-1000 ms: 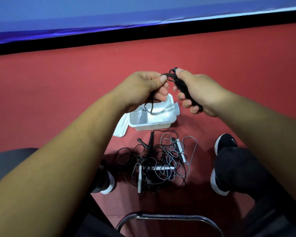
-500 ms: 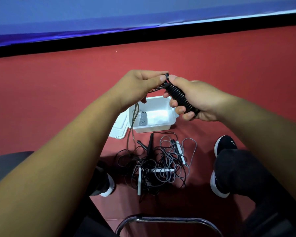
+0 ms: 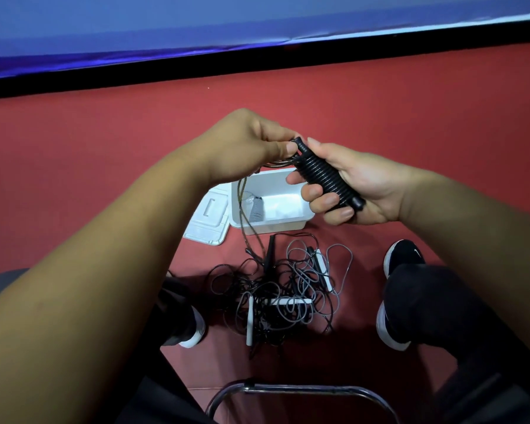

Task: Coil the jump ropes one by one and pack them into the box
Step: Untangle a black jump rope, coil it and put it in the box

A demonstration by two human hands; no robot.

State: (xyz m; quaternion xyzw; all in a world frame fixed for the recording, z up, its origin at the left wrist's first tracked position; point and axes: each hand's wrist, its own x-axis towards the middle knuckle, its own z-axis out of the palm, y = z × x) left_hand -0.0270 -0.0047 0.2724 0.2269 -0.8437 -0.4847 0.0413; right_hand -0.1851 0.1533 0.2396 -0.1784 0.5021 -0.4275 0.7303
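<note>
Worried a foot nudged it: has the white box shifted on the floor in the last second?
No. The white box still sits beside its lid, just beyond the tangle of jump ropes, as before.

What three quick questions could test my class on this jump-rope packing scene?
1. True or false: the white box is closed by its lid.
2. What does the right hand grip? A. a black ribbed handle B. a white handle C. a shoe
3. Short answer: what does the left hand pinch beside that handle?

Key: 1 false, the lid lies beside the open box; 2 A; 3 the rope's cord, which hangs down in front of the box.
</note>
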